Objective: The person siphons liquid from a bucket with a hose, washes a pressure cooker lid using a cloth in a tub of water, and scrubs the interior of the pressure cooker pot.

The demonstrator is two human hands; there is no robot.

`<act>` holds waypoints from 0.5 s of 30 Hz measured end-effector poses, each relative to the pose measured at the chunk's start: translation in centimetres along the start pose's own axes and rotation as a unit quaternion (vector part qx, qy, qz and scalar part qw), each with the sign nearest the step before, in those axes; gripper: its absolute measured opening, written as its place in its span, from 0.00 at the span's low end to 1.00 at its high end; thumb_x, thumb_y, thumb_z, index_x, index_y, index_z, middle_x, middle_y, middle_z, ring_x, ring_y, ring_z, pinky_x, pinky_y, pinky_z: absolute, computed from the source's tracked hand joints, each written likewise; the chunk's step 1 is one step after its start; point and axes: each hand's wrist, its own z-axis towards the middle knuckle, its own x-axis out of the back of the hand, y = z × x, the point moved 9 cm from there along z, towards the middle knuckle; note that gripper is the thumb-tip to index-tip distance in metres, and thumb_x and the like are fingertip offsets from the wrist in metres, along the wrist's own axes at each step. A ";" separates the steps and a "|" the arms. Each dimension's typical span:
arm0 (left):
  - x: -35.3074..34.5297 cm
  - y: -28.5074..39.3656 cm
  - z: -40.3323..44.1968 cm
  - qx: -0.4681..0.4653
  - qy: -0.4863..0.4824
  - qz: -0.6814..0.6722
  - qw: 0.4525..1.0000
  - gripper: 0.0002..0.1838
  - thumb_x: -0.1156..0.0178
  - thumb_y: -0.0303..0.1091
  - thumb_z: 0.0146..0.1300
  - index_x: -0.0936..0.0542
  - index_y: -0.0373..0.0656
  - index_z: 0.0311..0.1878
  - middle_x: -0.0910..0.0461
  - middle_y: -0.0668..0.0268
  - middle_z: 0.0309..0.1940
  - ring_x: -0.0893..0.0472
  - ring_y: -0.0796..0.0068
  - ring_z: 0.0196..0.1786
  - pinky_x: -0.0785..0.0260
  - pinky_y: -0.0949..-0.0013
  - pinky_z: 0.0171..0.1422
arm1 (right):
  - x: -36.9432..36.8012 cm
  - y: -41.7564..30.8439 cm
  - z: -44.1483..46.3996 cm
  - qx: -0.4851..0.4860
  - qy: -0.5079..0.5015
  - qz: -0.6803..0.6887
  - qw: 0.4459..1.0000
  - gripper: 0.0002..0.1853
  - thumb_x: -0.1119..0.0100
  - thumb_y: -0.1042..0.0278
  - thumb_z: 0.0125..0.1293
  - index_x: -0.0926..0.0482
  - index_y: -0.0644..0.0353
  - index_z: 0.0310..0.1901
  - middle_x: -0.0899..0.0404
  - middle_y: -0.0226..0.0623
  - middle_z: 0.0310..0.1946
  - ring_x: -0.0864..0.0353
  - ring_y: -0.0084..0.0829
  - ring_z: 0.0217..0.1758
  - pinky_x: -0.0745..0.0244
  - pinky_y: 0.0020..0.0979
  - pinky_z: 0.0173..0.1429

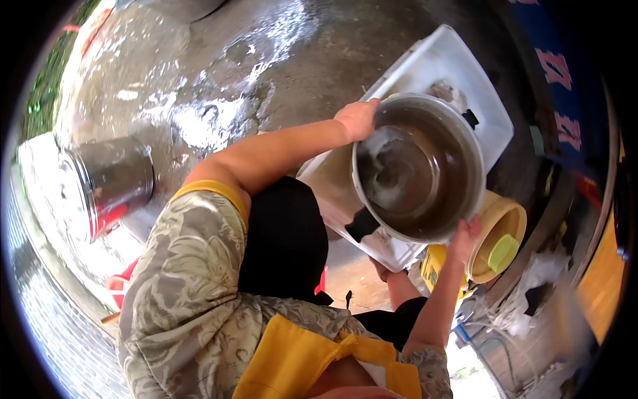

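Note:
A round metal pot (425, 199) hangs between my hands, its mouth facing up toward me; wet, murky brown shows inside, with a pale patch of glare or foam. My left hand (359, 120) grips the rim at the upper left. At the lower right, the fingers of my right hand (464, 236) are closed on the rim. Behind and beneath the pot is a white plastic tub (482, 83), partly hidden, with something pale and small by its far inside wall. Whether the pot touches the tub, I cannot tell.
Near my right arm stands a yellow bucket (515, 216) with a lime-green piece (504, 253) in it. A shiny metal drum (109, 183) is on the left. Clear plastic bags (538, 279) lie at the right. The concrete floor (299, 66) is wet.

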 end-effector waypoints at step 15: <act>7.8 -10.1 -2.3 0.036 0.037 -0.562 0.825 0.32 0.34 0.25 0.50 0.33 0.43 0.61 0.23 0.58 0.47 0.22 0.66 0.47 0.26 0.62 0.51 | -23.2 -41.5 -11.2 0.473 -0.085 -0.396 0.783 0.14 0.50 0.61 0.56 0.19 0.60 0.34 0.20 0.47 0.31 0.20 0.44 0.36 0.28 0.35 0.43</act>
